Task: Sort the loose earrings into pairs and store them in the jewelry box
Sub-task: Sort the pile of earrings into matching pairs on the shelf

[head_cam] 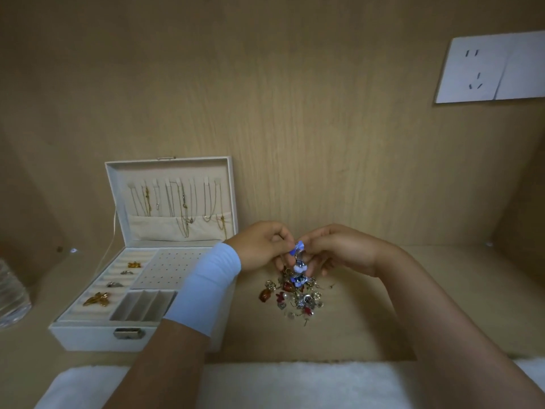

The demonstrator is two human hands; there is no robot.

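Working at centre frame, just above the wood-grain table [368,335]. Pinching a blue bow earring [298,248] between the fingertips of the left hand [259,246] and the right hand [342,249], both grips clamped on it from either side, fingers curled inward. Holding it raised over the pile of earrings [295,299], probably to let the dangling part hang free and to tease it out of the tangle. Lowest blue piece possibly part of it, possibly part of the heap: unclear. Glossy ribbon-shaped bow on top, a thin metal link, then a pale fluffy ball below. Underneath, a litter of small hard things: amber and dark red beads, pearly rounds, silvery hooks and studs, all touching and overlapping. At lower left, just beside the left forearm, the open jewelry box [88,335]: cream, smooth outside, soft cloth inside, metal clasp in front, lid upright with thin necklaces [180,202] hanging straight from their tabs into a pocket. Inside the base, padded ring rolls [118,274] with gold and silver pieces tucked in, a flat panel with rows of holes [171,270], likely meant for earring posts, and narrow divided slots nearer the front. No blue earring visible in the box yet. Also in view: a white cuff [206,284] on the left wrist, a wall socket [486,69] at upper right, a fluffy white cloth [295,385] along the bottom edge.
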